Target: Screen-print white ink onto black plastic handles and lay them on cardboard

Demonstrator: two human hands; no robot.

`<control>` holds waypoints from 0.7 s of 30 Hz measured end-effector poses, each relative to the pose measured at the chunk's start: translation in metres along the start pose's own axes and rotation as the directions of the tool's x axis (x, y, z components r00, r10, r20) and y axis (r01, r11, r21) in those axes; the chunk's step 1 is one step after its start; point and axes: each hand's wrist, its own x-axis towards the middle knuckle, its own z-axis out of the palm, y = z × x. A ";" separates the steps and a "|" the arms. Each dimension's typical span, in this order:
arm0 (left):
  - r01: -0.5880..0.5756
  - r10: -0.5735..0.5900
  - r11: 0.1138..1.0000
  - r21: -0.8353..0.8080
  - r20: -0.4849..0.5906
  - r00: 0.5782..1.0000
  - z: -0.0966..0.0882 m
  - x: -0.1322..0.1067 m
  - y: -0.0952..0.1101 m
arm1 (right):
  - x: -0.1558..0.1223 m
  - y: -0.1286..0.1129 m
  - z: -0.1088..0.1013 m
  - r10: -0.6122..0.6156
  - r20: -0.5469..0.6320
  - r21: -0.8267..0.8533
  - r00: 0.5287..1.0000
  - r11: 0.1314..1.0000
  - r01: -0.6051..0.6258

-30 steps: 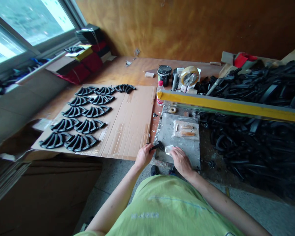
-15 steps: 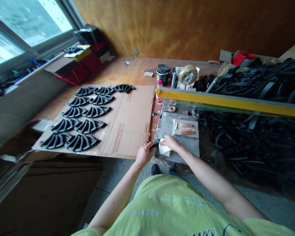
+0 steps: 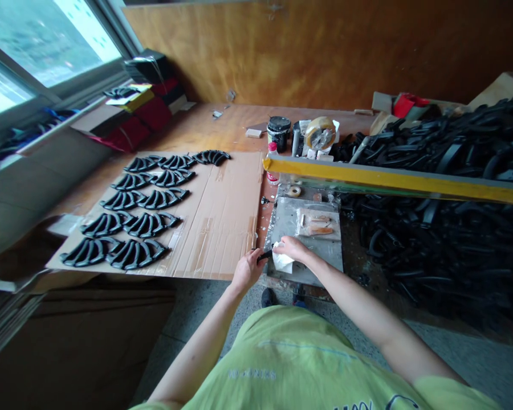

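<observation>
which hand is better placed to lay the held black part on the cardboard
Left, most likely: the left hand grips the black part beside the near right corner of the cardboard sheet. The right hand is farther from it, holding white paper or cloth.

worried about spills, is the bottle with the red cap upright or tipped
Upright: the bottle has its red cap on top, above the yellow bar; its lower part shows below.

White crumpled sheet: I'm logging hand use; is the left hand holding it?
No, the right hand holds the white sheet, while the left hand grips a slim black piece.
</observation>
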 end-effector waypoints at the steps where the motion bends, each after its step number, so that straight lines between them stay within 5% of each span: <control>1: 0.000 0.000 1.000 0.002 0.000 1.000 -0.001 0.000 0.000 | -0.003 0.001 0.002 -0.016 0.015 -0.057 1.000 0.998 0.017; 4: 0.001 -0.001 1.000 -0.007 0.004 1.000 -0.003 0.000 0.002 | -0.023 0.015 0.008 -0.036 0.071 -0.088 0.997 0.995 0.042; 7: 0.000 0.001 1.000 -0.028 0.019 1.000 -0.004 0.000 0.001 | -0.053 0.045 0.001 -0.005 0.103 0.122 0.995 0.992 -0.008; 10: -0.004 0.006 0.998 -0.059 0.032 0.999 -0.001 0.001 -0.004 | -0.078 0.083 -0.031 0.018 0.050 0.445 0.999 0.895 -0.038; 13: 0.008 -0.003 0.996 -0.090 0.055 0.999 0.003 0.003 -0.008 | -0.089 0.127 -0.083 0.104 -0.102 0.579 0.989 0.815 -0.026; 15: 0.020 -0.013 0.996 -0.090 0.074 0.997 0.005 0.006 -0.009 | -0.084 0.156 -0.124 0.241 -0.315 0.612 0.918 0.791 0.002; 19: 0.079 -0.073 0.995 -0.066 0.097 0.993 0.006 0.006 -0.005 | -0.042 0.194 -0.201 0.360 -0.647 0.618 0.672 0.763 0.187; 21: 0.124 -0.118 0.990 -0.060 0.100 0.988 0.008 0.005 -0.002 | -0.007 0.196 -0.230 0.327 -0.695 0.596 0.640 0.760 0.260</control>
